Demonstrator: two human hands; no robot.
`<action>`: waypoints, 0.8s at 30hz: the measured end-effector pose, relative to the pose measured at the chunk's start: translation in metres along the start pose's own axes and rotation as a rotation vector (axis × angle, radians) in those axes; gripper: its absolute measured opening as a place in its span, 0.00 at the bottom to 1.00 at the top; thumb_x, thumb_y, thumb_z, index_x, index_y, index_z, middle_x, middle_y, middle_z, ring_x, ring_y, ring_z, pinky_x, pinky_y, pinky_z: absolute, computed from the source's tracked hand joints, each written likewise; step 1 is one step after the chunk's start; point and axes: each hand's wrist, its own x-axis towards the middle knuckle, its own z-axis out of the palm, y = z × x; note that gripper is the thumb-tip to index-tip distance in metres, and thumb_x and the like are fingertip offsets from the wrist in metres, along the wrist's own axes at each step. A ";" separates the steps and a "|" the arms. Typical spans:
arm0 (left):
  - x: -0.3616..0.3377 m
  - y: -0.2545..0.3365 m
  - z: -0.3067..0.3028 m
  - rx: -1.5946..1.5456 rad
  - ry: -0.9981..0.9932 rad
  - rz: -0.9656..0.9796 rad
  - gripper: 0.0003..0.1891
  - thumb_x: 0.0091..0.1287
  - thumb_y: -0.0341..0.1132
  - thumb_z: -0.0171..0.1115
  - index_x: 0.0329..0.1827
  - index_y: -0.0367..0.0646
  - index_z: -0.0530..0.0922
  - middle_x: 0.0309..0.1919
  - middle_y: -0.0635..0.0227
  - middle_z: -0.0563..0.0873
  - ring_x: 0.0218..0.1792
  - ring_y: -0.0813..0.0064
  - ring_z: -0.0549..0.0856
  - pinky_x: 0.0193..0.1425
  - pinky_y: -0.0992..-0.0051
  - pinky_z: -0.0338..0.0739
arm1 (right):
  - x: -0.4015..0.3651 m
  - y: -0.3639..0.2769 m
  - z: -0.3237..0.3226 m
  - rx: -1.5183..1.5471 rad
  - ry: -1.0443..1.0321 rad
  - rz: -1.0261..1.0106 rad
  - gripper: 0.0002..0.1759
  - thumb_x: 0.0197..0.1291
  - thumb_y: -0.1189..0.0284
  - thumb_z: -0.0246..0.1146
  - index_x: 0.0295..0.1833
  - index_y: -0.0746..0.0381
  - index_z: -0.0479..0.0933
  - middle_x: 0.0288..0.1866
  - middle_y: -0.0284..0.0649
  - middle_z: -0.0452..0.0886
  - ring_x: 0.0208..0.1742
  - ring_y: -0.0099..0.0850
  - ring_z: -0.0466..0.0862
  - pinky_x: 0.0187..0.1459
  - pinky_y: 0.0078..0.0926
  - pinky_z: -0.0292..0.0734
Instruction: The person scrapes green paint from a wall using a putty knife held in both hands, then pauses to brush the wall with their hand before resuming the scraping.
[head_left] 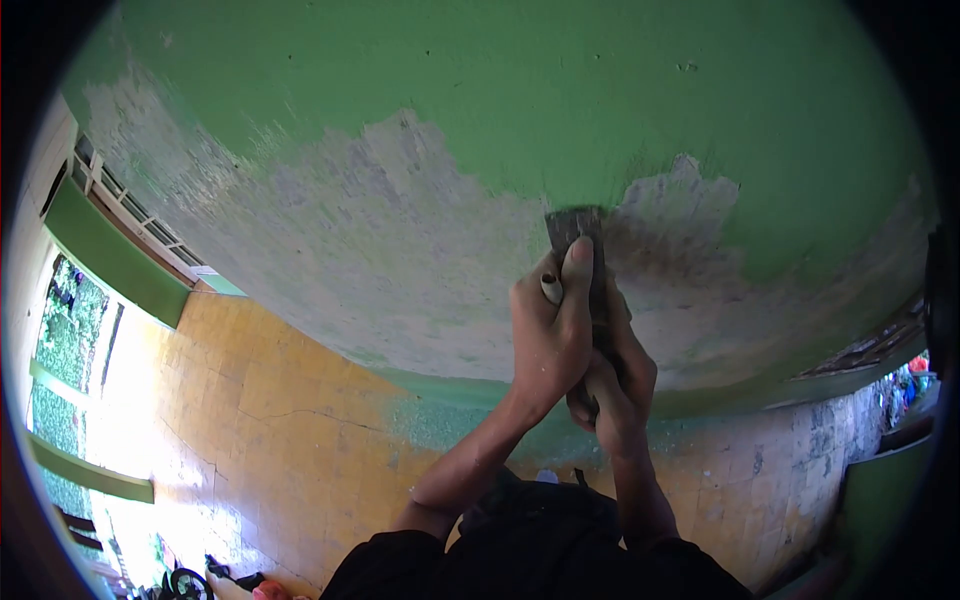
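Note:
Both my hands are closed on a paint scraper [573,222], its wide blade pressed against the wall at the edge of the green paint. My left hand [550,340] grips it near the blade, with the thumb lying along it. A short white tube with a dark end [551,288], like a cigarette, sticks out between that hand's fingers. Lower down, my right hand [625,395] wraps round the handle, most of which is hidden. Around the blade the wall [520,90] is green above and scraped to a pale, patchy surface [400,250] below.
Yellow floor tiles [290,390] stretch below the wall, with green paint flakes [450,420] along its foot. At the left are a green pillar [120,250] and a bright opening. A wheel [190,583] shows at bottom left. Some dark furniture [890,490] stands at the right.

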 end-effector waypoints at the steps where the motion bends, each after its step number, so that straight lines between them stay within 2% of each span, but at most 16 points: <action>1: -0.001 0.004 0.001 -0.008 -0.003 -0.011 0.21 0.83 0.42 0.53 0.33 0.34 0.77 0.21 0.66 0.83 0.24 0.82 0.80 0.27 0.74 0.74 | 0.001 -0.002 0.002 0.007 0.001 -0.012 0.37 0.73 0.83 0.51 0.86 0.63 0.51 0.38 0.32 0.78 0.19 0.11 0.67 0.19 0.15 0.61; 4: -0.006 -0.004 0.001 0.019 0.037 0.011 0.21 0.83 0.42 0.53 0.33 0.35 0.77 0.21 0.69 0.81 0.25 0.84 0.78 0.27 0.75 0.72 | -0.010 0.006 -0.002 -0.046 0.027 0.048 0.37 0.73 0.83 0.51 0.85 0.64 0.51 0.39 0.32 0.79 0.19 0.11 0.67 0.18 0.14 0.61; 11: 0.016 0.011 0.005 -0.004 -0.026 0.087 0.20 0.83 0.42 0.53 0.33 0.37 0.76 0.23 0.75 0.76 0.27 0.87 0.70 0.28 0.77 0.67 | 0.010 -0.012 -0.003 -0.061 -0.032 -0.078 0.38 0.71 0.84 0.51 0.85 0.63 0.52 0.44 0.35 0.81 0.20 0.12 0.68 0.19 0.14 0.63; 14: 0.007 -0.007 0.003 -0.092 -0.088 0.007 0.21 0.83 0.43 0.53 0.33 0.37 0.76 0.24 0.74 0.77 0.27 0.86 0.72 0.28 0.77 0.68 | -0.004 -0.006 -0.004 -0.134 0.039 -0.111 0.39 0.70 0.84 0.51 0.85 0.63 0.52 0.41 0.34 0.80 0.20 0.12 0.69 0.19 0.15 0.63; 17: -0.006 -0.009 0.012 -0.186 -0.195 -0.186 0.21 0.83 0.45 0.53 0.34 0.37 0.77 0.24 0.73 0.79 0.27 0.86 0.74 0.29 0.77 0.71 | -0.020 0.009 -0.004 -0.150 0.136 -0.119 0.39 0.70 0.84 0.50 0.85 0.64 0.51 0.41 0.34 0.79 0.21 0.12 0.69 0.20 0.15 0.63; 24: 0.002 -0.005 0.011 -0.065 -0.201 -0.138 0.23 0.84 0.46 0.53 0.33 0.36 0.76 0.24 0.72 0.79 0.27 0.85 0.75 0.29 0.76 0.72 | -0.019 0.005 0.007 -0.120 0.159 -0.124 0.38 0.70 0.86 0.49 0.85 0.67 0.50 0.45 0.36 0.79 0.23 0.13 0.70 0.21 0.16 0.65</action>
